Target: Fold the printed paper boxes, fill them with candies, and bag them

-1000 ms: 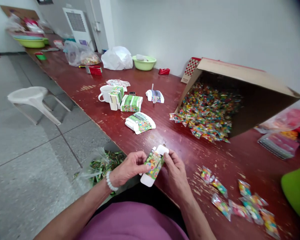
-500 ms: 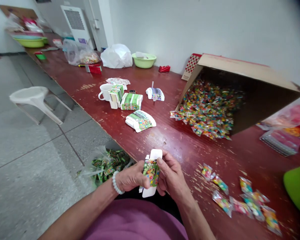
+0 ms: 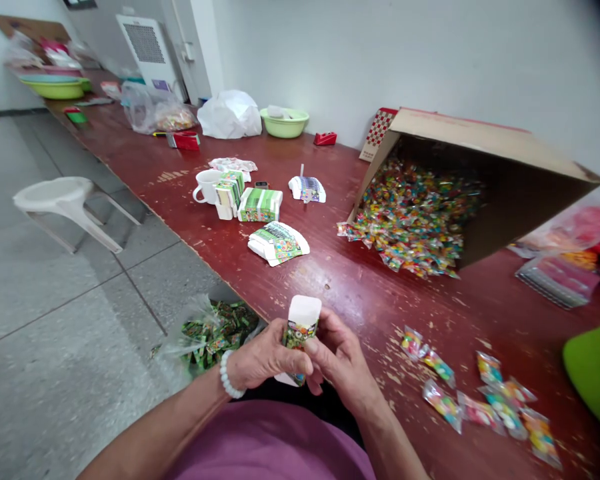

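Between my two hands is a small printed candy box (image 3: 303,320), green with colourful pictures, its white end flap standing up at the top. My left hand (image 3: 267,357), with a pale bead bracelet at the wrist, grips the box's left side, thumb across the front. My right hand (image 3: 343,357) holds the right side, its thumb pressed on the front face. Part of the box is hidden under both thumbs. Beyond it on the red table lies a fanned stack of flat green boxes (image 3: 279,244). Several wrapped candies (image 3: 443,405) are scattered to the right.
A tipped cardboard box (image 3: 500,147) spills wrapped candies (image 3: 410,213) onto the table (image 3: 350,287). A white mug (image 3: 207,187) stands beside bundled green cartons (image 3: 260,205). Below the table edge is a plastic bag (image 3: 215,333) of green packets. A white stool (image 3: 55,193) stands left.
The box's upper flap now faces me more broadly, and my thumbs have shifted over its front, covering more of it. The whole view has moved slightly.
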`<state>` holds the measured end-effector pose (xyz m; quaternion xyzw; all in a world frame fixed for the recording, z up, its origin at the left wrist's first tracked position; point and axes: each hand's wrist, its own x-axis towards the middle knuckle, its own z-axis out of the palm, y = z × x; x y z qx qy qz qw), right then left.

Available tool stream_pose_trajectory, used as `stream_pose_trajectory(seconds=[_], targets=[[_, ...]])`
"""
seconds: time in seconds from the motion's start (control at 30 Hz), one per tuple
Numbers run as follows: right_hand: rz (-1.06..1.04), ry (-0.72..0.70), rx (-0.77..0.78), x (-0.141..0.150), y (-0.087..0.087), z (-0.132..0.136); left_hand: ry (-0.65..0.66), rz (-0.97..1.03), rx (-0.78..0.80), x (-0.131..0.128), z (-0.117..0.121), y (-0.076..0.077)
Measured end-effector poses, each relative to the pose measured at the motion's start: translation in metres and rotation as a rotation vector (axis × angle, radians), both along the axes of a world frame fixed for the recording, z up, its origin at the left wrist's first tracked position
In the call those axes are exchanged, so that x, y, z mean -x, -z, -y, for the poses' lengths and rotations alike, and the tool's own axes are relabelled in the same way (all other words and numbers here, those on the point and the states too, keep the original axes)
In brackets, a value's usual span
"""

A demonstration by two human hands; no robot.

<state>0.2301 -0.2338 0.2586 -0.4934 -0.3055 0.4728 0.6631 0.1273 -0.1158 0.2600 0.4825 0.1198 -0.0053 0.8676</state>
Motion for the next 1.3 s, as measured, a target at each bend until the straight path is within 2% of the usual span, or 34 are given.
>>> stream_pose_trajectory(seconds=[0.17, 0.37, 0.5, 0.63, 0.73, 0.9, 1.07, 1.17, 1.23, 1.3], targets=[[-0.051, 0.083, 0.064, -0.001, 0.014, -0.004, -0.165, -0.090, -0.072, -0.003, 0.004, 0.007], [0.047, 0.341, 0.058, -0.007, 0.029, -0.006, -0.250, -0.086, -0.425, -0.005, 0.000, 0.009], [0.031, 0.364, 0.056, -0.008, 0.028, -0.008, -0.438, -0.113, -0.370, -0.001, 0.006, 0.010], [0.063, 0.471, 0.027, -0.002, 0.028, -0.011, -0.517, -0.098, -0.489, 0.003, 0.013, 0.016], [0.174, 0.513, -0.002, 0.001, 0.030, -0.013, -0.497, -0.091, -0.561, 0.004, 0.012, 0.021], [0.144, 0.494, 0.040, -0.004, 0.036, -0.010, -0.417, -0.051, -0.380, 0.005, 0.001, 0.017], [-0.104, 0.260, 0.094, -0.012, 0.027, -0.008, -0.319, -0.035, -0.250, 0.006, -0.008, 0.008], [-0.182, 0.226, 0.085, -0.017, 0.018, -0.010, -0.273, -0.048, -0.305, 0.007, -0.011, 0.005], [-0.154, 0.275, 0.066, -0.019, 0.014, -0.010, -0.248, -0.058, -0.365, 0.008, -0.012, 0.004], [-0.084, 0.257, 0.064, -0.022, 0.013, -0.010, -0.231, -0.052, -0.407, 0.008, -0.012, 0.003]])
